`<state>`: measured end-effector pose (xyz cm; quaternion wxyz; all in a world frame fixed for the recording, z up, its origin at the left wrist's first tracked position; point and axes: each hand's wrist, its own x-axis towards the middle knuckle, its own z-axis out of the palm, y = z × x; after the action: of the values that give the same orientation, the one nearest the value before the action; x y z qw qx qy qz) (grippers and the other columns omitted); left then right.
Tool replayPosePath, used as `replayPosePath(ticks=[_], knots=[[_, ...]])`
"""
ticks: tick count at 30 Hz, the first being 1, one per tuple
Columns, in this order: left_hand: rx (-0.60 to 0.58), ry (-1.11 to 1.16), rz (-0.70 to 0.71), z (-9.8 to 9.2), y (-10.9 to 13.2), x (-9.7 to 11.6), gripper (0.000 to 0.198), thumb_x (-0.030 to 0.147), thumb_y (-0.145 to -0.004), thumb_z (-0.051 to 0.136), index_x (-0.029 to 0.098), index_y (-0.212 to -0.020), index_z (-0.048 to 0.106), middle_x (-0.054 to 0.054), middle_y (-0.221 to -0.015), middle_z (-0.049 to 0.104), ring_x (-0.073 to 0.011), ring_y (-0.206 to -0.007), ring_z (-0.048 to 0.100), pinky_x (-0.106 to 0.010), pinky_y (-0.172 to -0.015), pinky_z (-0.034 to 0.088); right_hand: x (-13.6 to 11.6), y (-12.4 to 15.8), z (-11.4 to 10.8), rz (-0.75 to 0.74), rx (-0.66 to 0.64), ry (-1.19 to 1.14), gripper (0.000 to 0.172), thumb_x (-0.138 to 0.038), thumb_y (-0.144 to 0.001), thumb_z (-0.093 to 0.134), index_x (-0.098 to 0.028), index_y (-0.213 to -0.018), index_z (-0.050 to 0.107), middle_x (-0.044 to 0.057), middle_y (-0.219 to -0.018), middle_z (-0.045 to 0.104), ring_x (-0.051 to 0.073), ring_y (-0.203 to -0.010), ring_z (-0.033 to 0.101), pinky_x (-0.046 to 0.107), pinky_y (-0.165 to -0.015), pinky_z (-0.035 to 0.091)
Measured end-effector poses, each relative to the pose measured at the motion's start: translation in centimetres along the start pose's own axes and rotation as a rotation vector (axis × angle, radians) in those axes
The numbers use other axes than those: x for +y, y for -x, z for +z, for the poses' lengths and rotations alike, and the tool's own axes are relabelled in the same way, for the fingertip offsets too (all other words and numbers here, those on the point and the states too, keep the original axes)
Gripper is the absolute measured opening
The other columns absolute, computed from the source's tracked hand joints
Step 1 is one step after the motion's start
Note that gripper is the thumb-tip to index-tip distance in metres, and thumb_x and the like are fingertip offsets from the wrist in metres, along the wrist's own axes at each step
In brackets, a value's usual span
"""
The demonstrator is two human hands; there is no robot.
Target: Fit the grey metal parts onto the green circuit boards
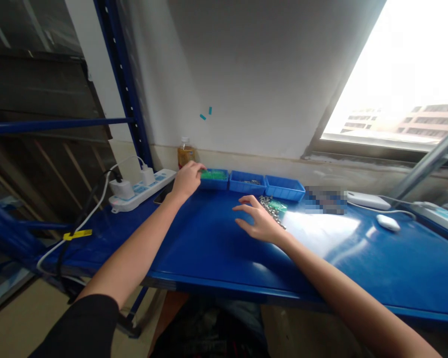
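Three blue bins stand in a row at the back of the blue table point(209, 238). My left hand point(187, 179) is at the left bin point(217, 186), which holds green pieces point(214, 174); its fingers reach over the left edge, and whether they pinch anything is too small to tell. Small metal parts lie in the middle bin point(247, 189). The right bin point(284, 193) shows nothing inside. My right hand point(256, 219) hovers over the table with fingers apart and nothing in them, just left of a pile of metal parts point(277, 217) and a green piece point(278, 205).
A bottle point(185, 153) stands behind my left hand. On the left lie a power strip point(144, 191) with plugs and cables, and a dark phone point(160, 198). White devices point(369, 200) and a white case point(388, 223) rest at the right, near another power strip point(438, 216).
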<state>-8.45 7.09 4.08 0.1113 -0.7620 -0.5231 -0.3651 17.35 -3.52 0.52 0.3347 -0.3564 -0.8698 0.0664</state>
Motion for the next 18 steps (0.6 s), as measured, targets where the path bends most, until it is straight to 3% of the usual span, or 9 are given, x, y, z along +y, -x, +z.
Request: replayPosePath(ticks=[4,10,15,18], knots=[[0.006,0.053,0.002,-0.1,-0.4,-1.6,0.029,0.015,-0.085,0.044,0.018,-0.103,0.066,-0.007,-0.102,0.062,-0.0212,-0.097,0.058,-0.031,-0.089,0.044,0.1,0.0,0.1,0.002,-0.002,0.022,0.028,-0.027,-0.083,0.058,-0.021,-0.11,0.062,0.011,-0.115,0.048,0.023,-0.109,0.051,0.04,-0.097,0.045],[0.009,0.056,0.036,-0.2,-1.3,-1.8,0.031,0.022,-0.089,0.042,0.02,-0.108,0.065,-0.007,-0.107,0.063,-0.0217,-0.101,0.057,-0.032,-0.091,0.043,0.6,-0.2,-0.4,0.036,0.047,0.06,0.025,-0.028,-0.085,0.055,-0.023,-0.108,0.064,0.009,-0.108,0.052,0.022,-0.101,0.055,0.04,-0.091,0.048],[-0.272,-0.092,0.092,0.9,-3.4,-2.7,0.03,0.022,-0.085,0.047,0.026,-0.107,0.067,-0.004,-0.107,0.065,-0.0226,-0.101,0.059,-0.031,-0.089,0.044,0.9,-0.2,-0.7,0.053,0.066,0.078,0.024,-0.028,-0.085,0.055,-0.022,-0.107,0.064,0.009,-0.105,0.053,0.021,-0.098,0.055,0.038,-0.09,0.048],[-0.326,-0.171,0.067,1.9,-4.8,-2.9,0.033,0.022,-0.083,0.048,0.028,-0.111,0.065,-0.005,-0.114,0.065,-0.0253,-0.103,0.059,-0.033,-0.087,0.045,1.0,-0.2,-0.6,0.049,0.056,0.09,0.024,-0.028,-0.085,0.055,-0.021,-0.106,0.064,0.009,-0.104,0.053,0.021,-0.099,0.055,0.038,-0.09,0.048]])
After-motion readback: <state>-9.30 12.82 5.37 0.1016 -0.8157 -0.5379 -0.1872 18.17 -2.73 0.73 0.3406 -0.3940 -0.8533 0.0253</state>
